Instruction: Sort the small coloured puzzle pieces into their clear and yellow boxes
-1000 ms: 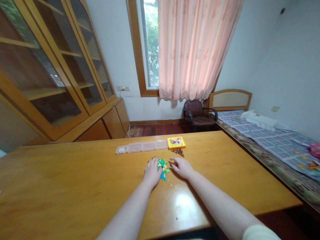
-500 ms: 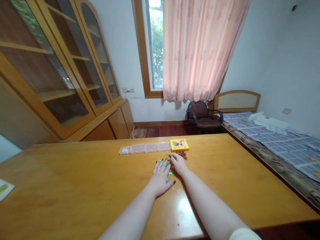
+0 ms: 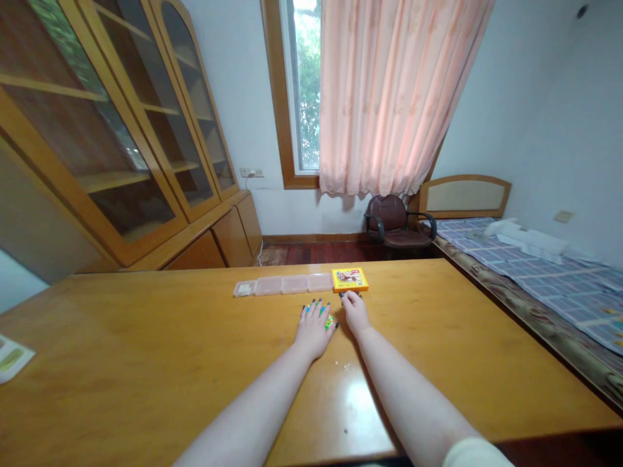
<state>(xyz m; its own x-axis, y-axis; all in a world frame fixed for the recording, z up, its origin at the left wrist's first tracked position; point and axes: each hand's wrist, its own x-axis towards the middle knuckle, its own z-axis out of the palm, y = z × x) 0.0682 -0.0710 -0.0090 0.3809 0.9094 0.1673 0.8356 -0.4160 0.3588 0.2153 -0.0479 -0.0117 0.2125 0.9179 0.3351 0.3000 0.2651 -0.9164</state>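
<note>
My left hand lies palm down on the wooden table, fingers spread. Small green, blue and yellow pieces show between its fingers; the rest of them are hidden beneath it. To its right, my right hand is closed with the fingertips together, just in front of a flat yellow box with a printed picture. Whatever those fingertips hold, if anything, is too small to see. The right hand covers most of the spot where small brown pieces lay.
Left of the box runs a row of clear shallow plastic trays. A few tiny whitish bits lie nearer the front edge. A white and green item sits at the far left. Beyond the table stands a brown armchair; a bed is at right.
My right hand has moved slightly right and away from my left hand, over the brown pieces. My left hand has shifted a little forward, still spread over the coloured pieces.
</note>
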